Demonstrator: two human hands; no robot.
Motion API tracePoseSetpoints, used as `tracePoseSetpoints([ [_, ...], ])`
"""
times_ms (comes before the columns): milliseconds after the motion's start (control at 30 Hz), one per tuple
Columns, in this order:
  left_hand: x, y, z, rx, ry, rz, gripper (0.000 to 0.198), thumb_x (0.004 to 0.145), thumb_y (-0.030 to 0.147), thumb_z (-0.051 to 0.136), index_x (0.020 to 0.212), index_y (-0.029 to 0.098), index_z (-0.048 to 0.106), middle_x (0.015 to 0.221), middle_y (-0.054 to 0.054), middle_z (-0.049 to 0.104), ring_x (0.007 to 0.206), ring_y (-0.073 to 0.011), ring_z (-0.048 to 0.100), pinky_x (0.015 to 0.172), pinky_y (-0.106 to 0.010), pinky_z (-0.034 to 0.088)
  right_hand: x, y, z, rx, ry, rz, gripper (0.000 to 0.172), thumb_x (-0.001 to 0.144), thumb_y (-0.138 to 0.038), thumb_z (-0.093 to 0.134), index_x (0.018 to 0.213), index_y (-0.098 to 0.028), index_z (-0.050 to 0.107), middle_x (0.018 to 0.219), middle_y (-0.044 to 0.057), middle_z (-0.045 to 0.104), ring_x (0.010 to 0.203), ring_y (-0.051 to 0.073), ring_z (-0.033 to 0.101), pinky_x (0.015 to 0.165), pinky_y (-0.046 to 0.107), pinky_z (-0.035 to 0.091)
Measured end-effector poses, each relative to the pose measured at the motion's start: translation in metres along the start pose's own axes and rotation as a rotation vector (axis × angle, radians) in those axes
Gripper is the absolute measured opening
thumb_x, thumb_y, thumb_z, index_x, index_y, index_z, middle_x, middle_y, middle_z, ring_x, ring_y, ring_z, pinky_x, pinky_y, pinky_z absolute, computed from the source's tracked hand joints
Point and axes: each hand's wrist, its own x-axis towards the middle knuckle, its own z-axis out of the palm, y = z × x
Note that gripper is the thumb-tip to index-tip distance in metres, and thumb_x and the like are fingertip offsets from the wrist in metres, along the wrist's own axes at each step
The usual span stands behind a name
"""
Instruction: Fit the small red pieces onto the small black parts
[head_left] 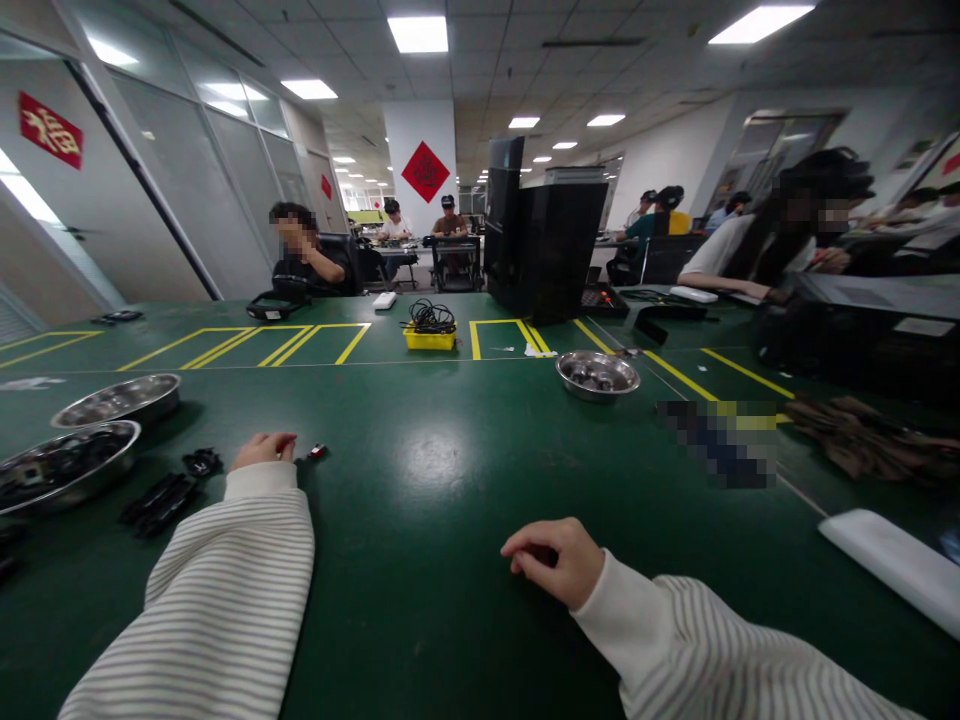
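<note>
My left hand (262, 450) rests on the green table (435, 500) with its fingers curled in; whether it holds anything is hidden. A small black and red part (317, 452) lies just right of its fingertips. Left of that hand lie black plastic parts (161, 500) and another small black piece (201, 461). My right hand (553, 560) sits lower, right of centre, as a loose fist, knuckles up, and nothing shows in it. Both arms wear striped white sleeves.
Two metal bowls (120, 398) (67, 465) stand at the left edge, a third (598, 373) with dark parts right of centre. Farther off are a yellow box with cables (430, 338) and black monitors (540, 240). A white slab (892, 565) lies at right. Other people sit beyond.
</note>
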Motion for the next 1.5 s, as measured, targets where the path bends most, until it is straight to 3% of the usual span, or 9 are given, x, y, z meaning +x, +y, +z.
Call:
tracePoseSetpoints([
  [133,-0.017,0.039,0.002,-0.080,0.119,0.086,0.028,0.079,0.027,0.040,0.095,0.014,0.059,0.094,-0.008,0.055,0.076,-0.0165,0.055,0.071,-0.027,0.044,0.000,0.001,0.001,0.025,0.029,0.005,0.019,0.073,-0.015,0.048,0.077,-0.014,0.067,0.062,0.003,0.066,0.049,0.011,0.058,0.045,0.019,0.046],
  [233,-0.052,0.095,0.012,-0.353,0.149,0.426,0.019,0.078,0.024,0.043,0.082,0.019,0.061,0.085,-0.006,0.058,0.080,-0.0154,0.056,0.074,-0.026,0.045,0.001,0.002,0.001,0.064,0.094,0.007,0.020,0.072,-0.017,0.047,0.075,-0.014,0.066,0.058,0.003,0.065,0.045,0.010,0.056,0.042,0.019,0.045],
  [400,-0.129,0.182,0.029,-0.711,-0.136,0.982,0.021,0.076,0.014,0.041,0.080,0.022,0.060,0.076,-0.004,0.058,0.068,-0.0106,0.057,0.057,-0.019,0.047,0.002,0.006,-0.004,0.107,0.199,0.071,0.018,0.072,-0.019,0.047,0.074,-0.014,0.064,0.052,0.002,0.062,0.040,0.009,0.054,0.041,0.018,0.044],
  [567,-0.159,0.202,0.046,-0.754,-0.296,1.030,0.015,0.070,0.015,0.048,0.071,0.020,0.061,0.070,-0.005,0.057,0.069,-0.0142,0.054,0.060,-0.025,0.046,0.002,0.016,-0.007,0.154,0.203,0.107,0.018,0.074,-0.021,0.047,0.077,-0.015,0.063,0.052,0.001,0.061,0.042,0.009,0.055,0.043,0.018,0.046],
  [767,-0.155,0.198,0.057,-0.802,-0.339,0.946,0.008,0.061,0.015,0.060,0.066,0.021,0.063,0.070,-0.003,0.055,0.083,-0.0175,0.051,0.077,-0.031,0.043,0.003,0.014,-0.006,0.163,0.171,0.113,0.018,0.073,-0.021,0.047,0.076,-0.014,0.063,0.052,0.001,0.061,0.042,0.010,0.055,0.042,0.018,0.045],
  [933,-0.113,0.172,0.049,-0.639,-0.277,0.946,0.040,0.052,0.040,0.069,0.088,0.024,0.063,0.105,-0.006,0.054,0.101,-0.0252,0.043,0.088,-0.042,0.034,0.003,0.010,-0.005,0.096,0.155,0.115,0.021,0.075,-0.022,0.045,0.077,-0.013,0.063,0.052,0.002,0.060,0.041,0.010,0.053,0.043,0.020,0.044],
  [1067,-0.044,0.104,0.034,-0.238,0.025,0.508,0.037,0.063,0.033,0.061,0.098,0.023,0.060,0.121,-0.008,0.044,0.112,-0.0276,0.036,0.096,-0.043,0.025,0.002,0.005,-0.003,-0.097,0.031,0.041,0.020,0.072,-0.023,0.052,0.085,-0.014,0.064,0.059,0.002,0.060,0.046,0.010,0.051,0.044,0.020,0.040],
  [1200,-0.001,0.032,0.029,-0.004,0.089,-0.020,0.065,0.067,0.037,0.057,0.125,0.015,0.039,0.137,-0.014,0.020,0.122,-0.0340,0.021,0.098,-0.045,0.022,0.001,0.001,-0.002,-0.308,-0.058,0.012,0.029,0.067,-0.028,0.062,0.094,-0.016,0.062,0.055,-0.002,0.053,0.049,0.011,0.048,0.048,0.021,0.039],
  [1500,0.021,-0.001,0.040,-0.158,-0.099,-0.128,0.031,0.068,0.030,0.055,0.096,0.020,0.063,0.104,-0.009,0.054,0.105,-0.0300,0.043,0.091,-0.040,0.032,0.001,0.003,0.000,-0.426,-0.102,-0.002,0.017,0.073,-0.023,0.058,0.087,-0.018,0.064,0.060,-0.001,0.054,0.056,0.011,0.051,0.054,0.021,0.039],
])
